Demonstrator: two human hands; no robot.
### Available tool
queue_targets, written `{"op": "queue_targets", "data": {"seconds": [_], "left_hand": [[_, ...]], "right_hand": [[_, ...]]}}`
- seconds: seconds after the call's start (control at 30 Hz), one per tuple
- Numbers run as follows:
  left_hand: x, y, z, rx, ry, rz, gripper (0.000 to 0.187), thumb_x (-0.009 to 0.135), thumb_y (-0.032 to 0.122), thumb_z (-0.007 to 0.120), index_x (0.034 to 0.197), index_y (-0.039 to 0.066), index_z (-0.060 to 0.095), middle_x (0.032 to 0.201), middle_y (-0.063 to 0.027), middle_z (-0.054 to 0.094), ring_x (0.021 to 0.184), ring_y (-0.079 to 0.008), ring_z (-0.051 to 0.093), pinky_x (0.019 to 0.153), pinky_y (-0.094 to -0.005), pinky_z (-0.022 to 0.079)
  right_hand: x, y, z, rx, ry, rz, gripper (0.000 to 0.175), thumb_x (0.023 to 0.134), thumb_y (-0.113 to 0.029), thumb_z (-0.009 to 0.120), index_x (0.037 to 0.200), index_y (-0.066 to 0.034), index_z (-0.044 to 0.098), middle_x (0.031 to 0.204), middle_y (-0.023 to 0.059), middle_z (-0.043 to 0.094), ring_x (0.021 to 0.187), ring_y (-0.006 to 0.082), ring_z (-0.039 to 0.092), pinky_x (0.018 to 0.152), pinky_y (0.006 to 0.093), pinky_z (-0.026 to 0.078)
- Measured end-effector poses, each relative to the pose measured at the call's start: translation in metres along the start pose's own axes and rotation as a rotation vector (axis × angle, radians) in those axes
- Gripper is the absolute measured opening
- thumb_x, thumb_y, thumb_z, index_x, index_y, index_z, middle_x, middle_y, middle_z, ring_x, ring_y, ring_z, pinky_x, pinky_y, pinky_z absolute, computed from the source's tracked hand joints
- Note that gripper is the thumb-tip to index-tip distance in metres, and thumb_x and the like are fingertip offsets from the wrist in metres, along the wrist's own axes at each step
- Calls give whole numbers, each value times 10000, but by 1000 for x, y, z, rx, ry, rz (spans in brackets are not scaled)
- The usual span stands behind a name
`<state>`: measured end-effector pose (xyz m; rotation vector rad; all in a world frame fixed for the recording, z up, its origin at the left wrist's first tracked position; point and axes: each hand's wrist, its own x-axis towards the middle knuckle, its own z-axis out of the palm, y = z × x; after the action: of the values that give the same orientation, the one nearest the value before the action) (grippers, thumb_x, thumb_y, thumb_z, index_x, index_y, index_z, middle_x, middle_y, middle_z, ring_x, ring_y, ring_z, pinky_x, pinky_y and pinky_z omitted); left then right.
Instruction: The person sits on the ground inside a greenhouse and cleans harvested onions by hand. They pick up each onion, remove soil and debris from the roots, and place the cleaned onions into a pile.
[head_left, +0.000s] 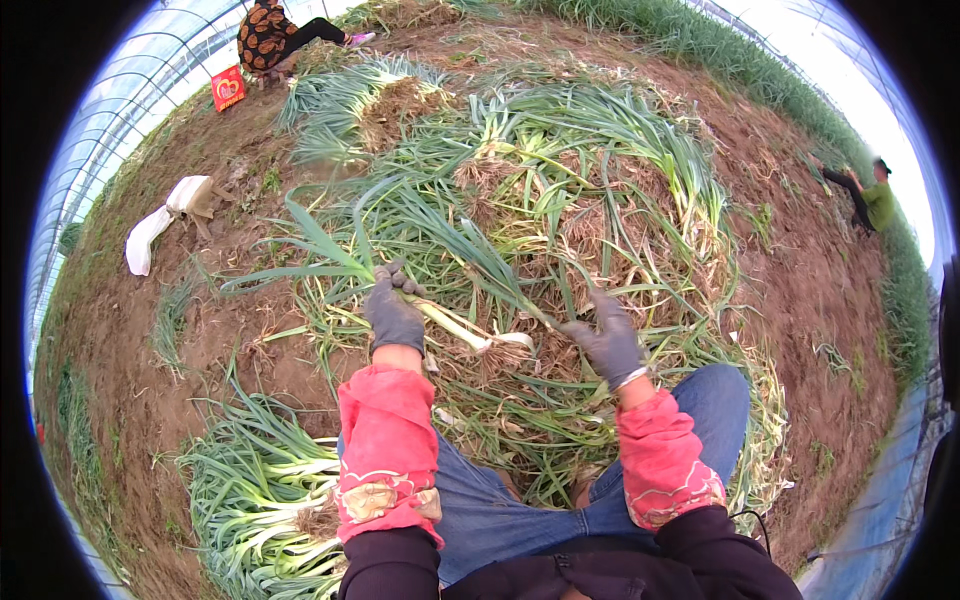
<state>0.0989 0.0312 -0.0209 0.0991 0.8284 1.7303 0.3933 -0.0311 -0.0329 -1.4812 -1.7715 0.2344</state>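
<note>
My left hand (395, 307), in a dark glove, grips a leek (454, 324) whose leaves fan out to the left and whose rooted white end points right. My right hand (609, 337), gloved too and slightly blurred, has its fingers spread beside the lower end of another leafy stalk (499, 281); whether it touches the stalk I cannot tell. Beneath both hands lies a heap of leeks with dry roots (487, 176) and loose leaves. A pile of pale-stemmed leeks (262, 495) lies on the soil left of my legs.
Farther off lie more leeks (337, 105). A person (270, 37) sits at the upper left by a red bag (228, 88); another person (874, 199) is at the far right. A small stool (191, 196) and a white sack (148, 238) stand left. Growing green plants (750, 67) line the right side.
</note>
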Motion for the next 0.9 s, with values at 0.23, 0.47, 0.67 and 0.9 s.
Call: {"op": "queue_targets", "data": {"seconds": [0.23,0.47,0.67,0.9], "left_hand": [[-3,-7,6,-61,-222,-45,373,969,284,422,1062,-69,500,666,-10,446,642,-149,456,708,-350,444],[-8,-17,5,-176,-119,-147,343,982,267,386,975,-58,497,613,-7,427,573,-165,410,778,-388,443],[9,3,0,-257,2,-5,319,984,268,378,958,-27,497,611,12,395,570,-132,394,757,-376,438],[1,-32,-1,-277,-136,5,241,972,219,399,868,15,477,739,-80,479,677,-207,489,807,-419,463]], "right_hand": [[8,-59,73,373,-516,147,306,788,-276,702,984,-43,670,804,101,662,675,242,598,624,334,468],[14,-35,97,1175,150,929,184,862,-136,619,934,28,659,816,76,672,696,142,624,520,249,479],[4,-31,80,1252,-46,998,191,897,-173,578,934,10,616,856,106,665,651,218,655,524,302,549],[26,-91,131,1599,-56,876,196,868,-123,605,979,38,590,775,98,616,570,146,560,471,251,443]]}}
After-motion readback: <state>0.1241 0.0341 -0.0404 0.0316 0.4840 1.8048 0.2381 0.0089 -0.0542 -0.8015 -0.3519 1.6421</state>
